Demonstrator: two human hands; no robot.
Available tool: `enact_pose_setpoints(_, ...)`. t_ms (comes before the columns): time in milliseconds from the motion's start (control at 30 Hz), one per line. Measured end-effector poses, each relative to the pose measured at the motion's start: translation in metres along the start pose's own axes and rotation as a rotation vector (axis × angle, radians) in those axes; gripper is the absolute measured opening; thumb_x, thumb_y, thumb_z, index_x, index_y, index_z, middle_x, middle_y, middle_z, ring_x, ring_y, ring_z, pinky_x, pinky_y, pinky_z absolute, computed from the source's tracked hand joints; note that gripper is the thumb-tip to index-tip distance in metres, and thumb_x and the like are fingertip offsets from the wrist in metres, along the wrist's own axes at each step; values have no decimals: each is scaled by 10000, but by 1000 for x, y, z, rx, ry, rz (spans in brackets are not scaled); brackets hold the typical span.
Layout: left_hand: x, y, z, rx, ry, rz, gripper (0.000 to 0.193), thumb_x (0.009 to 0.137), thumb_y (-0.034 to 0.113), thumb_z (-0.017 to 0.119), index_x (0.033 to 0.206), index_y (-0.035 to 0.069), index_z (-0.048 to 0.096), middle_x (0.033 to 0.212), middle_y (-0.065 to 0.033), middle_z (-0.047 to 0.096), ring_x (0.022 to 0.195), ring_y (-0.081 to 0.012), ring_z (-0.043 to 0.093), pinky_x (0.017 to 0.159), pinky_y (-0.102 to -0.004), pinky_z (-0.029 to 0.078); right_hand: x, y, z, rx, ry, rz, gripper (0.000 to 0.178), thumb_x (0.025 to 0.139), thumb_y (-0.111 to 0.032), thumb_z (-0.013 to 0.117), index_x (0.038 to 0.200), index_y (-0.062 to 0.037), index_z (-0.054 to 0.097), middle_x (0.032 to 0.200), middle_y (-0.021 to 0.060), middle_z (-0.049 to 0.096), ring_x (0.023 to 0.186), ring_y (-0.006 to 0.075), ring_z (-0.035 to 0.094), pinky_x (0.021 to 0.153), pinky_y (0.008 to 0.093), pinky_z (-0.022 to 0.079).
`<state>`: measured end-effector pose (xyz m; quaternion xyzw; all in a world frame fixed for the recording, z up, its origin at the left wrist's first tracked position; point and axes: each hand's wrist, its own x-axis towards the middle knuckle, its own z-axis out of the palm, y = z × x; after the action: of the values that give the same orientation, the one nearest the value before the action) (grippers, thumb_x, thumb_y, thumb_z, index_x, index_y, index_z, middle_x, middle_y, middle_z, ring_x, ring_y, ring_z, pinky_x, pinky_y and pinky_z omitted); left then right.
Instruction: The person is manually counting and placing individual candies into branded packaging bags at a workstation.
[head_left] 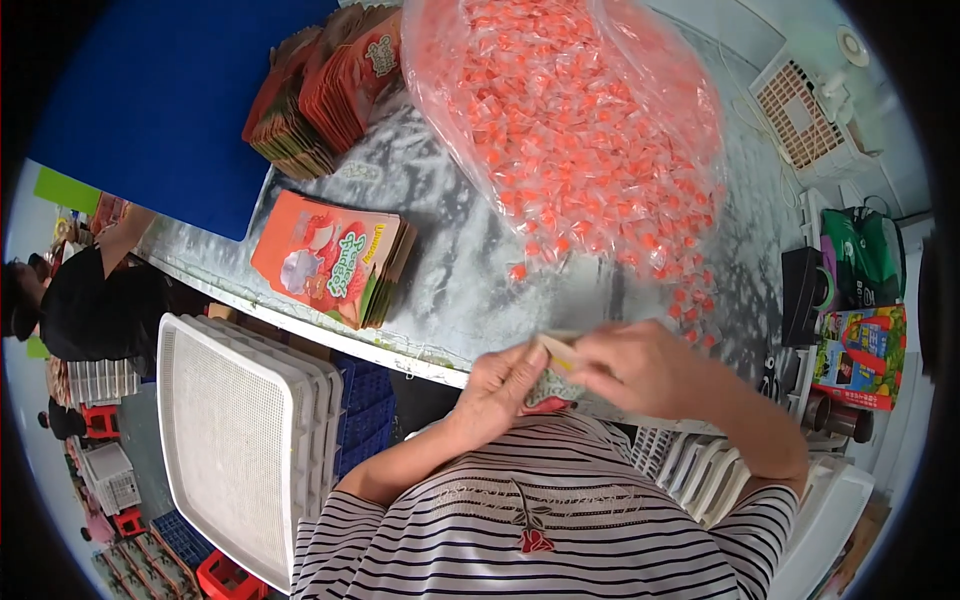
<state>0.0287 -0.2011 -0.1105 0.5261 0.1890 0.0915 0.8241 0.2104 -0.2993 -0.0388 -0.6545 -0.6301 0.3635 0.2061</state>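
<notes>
Both my hands hold one small printed pouch close to my chest, at the near edge of the metal table. My left hand grips the pouch from below and the left. My right hand pinches its top edge from the right. A large clear plastic bag full of small orange wrapped candies lies on the table just beyond my hands, with several candies spilled near its mouth. A stack of orange printed pouches lies flat to the left.
More pouches stand in a bundle at the far left of the table. White mesh trays lean beside the table at my left. A person in black works at far left. Boxes and a green bag sit at right.
</notes>
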Motion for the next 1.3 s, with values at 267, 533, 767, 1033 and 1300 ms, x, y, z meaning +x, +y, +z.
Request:
enact_pose_setpoints(267, 12, -2, -22, -304, 246, -22, 457, 1000, 347, 460, 1156, -66, 580, 1054, -120, 646, 918, -140, 613, 814, -297, 508, 4, 40, 58, 705, 800, 38, 324, 819, -36, 697, 1115, 51, 596, 1054, 59, 629, 931, 100, 580, 834, 259, 476)
enact_pose_setpoints(533, 12, -13, -28, -44, 285, -87, 427, 999, 374, 464, 1059, -16, 628, 829, -27, 639, 702, -56, 559, 607, -220, 471, -1, 55, 76, 735, 781, 83, 140, 922, -65, 578, 981, 29, 664, 809, -39, 613, 719, 12, 492, 642, 174, 411)
enact_pose_setpoints(767, 10, -14, -27, 214, 354, 178, 214, 942, 196, 605, 963, -11, 657, 737, 3, 641, 617, -24, 542, 538, -193, 450, 1, 55, 82, 773, 838, 85, 132, 930, -44, 566, 974, 30, 666, 798, -37, 612, 708, 12, 484, 641, 179, 425)
enact_pose_setpoints(1033, 16, -18, -23, 89, 388, 219, 184, 926, 157, 621, 1011, -3, 654, 707, 15, 635, 557, -6, 528, 461, -178, 425, 4, 56, 89, 892, 791, 47, 131, 920, -48, 579, 986, 20, 669, 825, -28, 642, 726, 20, 532, 662, 192, 446)
enact_pose_setpoints(1300, 13, -15, -18, 90, 287, 96, 202, 899, 109, 651, 1057, -14, 674, 859, -42, 698, 747, -53, 605, 658, -225, 515, 6, 55, 91, 754, 813, 50, 137, 883, -60, 639, 987, 21, 678, 806, -13, 676, 709, 30, 563, 653, 210, 471)
